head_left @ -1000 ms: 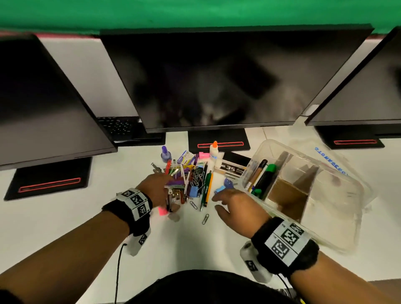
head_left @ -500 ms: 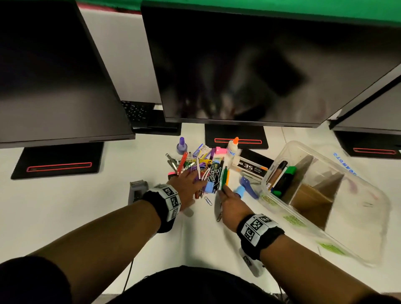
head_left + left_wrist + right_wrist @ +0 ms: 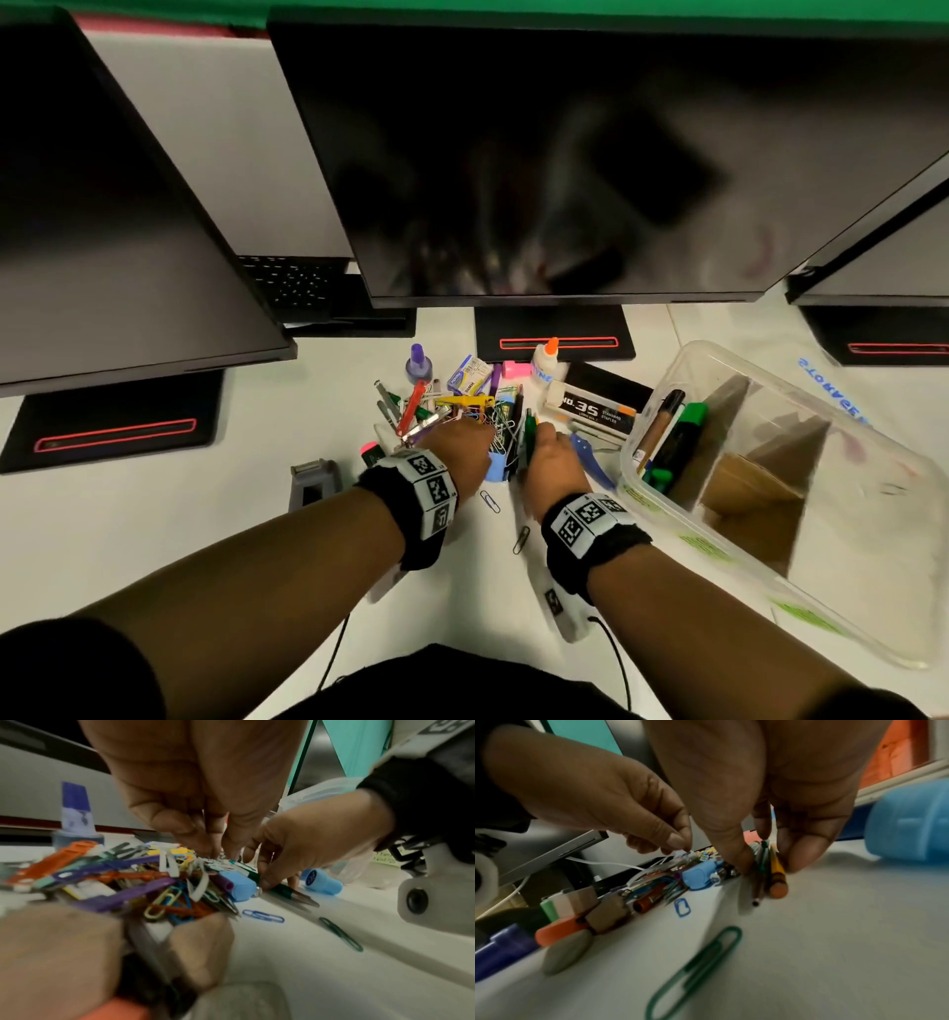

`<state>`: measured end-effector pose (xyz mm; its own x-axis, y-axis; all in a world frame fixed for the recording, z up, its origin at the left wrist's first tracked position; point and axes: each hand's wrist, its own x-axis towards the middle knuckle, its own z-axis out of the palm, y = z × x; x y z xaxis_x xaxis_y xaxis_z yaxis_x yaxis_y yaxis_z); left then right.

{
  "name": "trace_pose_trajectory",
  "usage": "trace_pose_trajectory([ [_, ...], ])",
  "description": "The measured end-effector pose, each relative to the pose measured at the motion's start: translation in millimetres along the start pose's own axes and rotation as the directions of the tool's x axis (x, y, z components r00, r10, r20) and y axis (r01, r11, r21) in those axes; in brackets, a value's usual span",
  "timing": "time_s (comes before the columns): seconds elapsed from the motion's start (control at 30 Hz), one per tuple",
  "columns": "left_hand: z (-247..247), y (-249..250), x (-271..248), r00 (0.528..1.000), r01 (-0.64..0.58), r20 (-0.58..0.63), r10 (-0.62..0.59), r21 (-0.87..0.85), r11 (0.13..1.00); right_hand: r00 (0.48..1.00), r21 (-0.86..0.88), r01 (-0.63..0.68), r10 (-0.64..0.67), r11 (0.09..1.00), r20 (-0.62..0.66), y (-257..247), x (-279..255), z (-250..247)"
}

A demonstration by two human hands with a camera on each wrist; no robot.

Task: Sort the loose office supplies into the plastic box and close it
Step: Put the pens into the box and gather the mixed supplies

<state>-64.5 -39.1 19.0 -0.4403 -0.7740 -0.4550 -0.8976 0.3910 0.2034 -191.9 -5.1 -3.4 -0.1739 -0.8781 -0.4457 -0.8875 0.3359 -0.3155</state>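
Note:
A heap of loose supplies (image 3: 452, 411), with pens, coloured clips and paper clips, lies on the white desk in front of the middle monitor. My left hand (image 3: 488, 431) reaches into its near right side. Its fingertips (image 3: 218, 852) pinch small paper clips on top of the heap. Beside it, my right hand (image 3: 536, 434) grips a green pen (image 3: 280, 892) and an orange pencil (image 3: 777, 880) between thumb and fingers (image 3: 805, 852). The clear plastic box (image 3: 729, 360) stands open to the right. A green-capped marker (image 3: 683, 442) and a brown one (image 3: 660, 426) lie in its left compartment.
Three dark monitors on black stands hem in the back of the desk. A glue bottle (image 3: 547, 360), a staples box (image 3: 590, 411) and a purple bottle (image 3: 418, 362) ring the heap. A grey stapler (image 3: 313, 480) sits left of it. Two stray paper clips (image 3: 490, 501) lie between my wrists.
Both hands have moved forward into the heap. The right hand came in from beside the box and took hold of the pens. The view has tilted up.

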Motion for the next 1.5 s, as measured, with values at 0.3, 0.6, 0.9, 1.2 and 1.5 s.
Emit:
trace_pose_trajectory([
  [0.3,4,21,15,0.998,0.062,-0.005,-0.063,-0.096,0.993,0.998,-0.051,-0.057,0.058,0.997,0.015,1,8,-2],
  [0.6,4,27,29,0.987,0.13,-0.073,-0.142,-0.151,0.98,0.978,0.289,-0.168,0.196,0.942,-0.069,-2,17,-8],
  [0.9,5,28,31,0.986,0.142,-0.052,-0.159,-0.236,0.961,0.994,0.305,-0.05,0.077,0.951,-0.079,2,14,-7],
  [1.2,2,24,20,0.985,0.171,0.029,-0.169,-0.201,0.964,0.985,0.288,-0.121,0.151,0.95,-0.086,11,10,-9],
  [1.5,10,21,15,0.984,0.179,0.068,-0.167,-0.281,0.943,0.999,0.099,-0.036,0.034,0.994,0.025,-4,16,-10],
])
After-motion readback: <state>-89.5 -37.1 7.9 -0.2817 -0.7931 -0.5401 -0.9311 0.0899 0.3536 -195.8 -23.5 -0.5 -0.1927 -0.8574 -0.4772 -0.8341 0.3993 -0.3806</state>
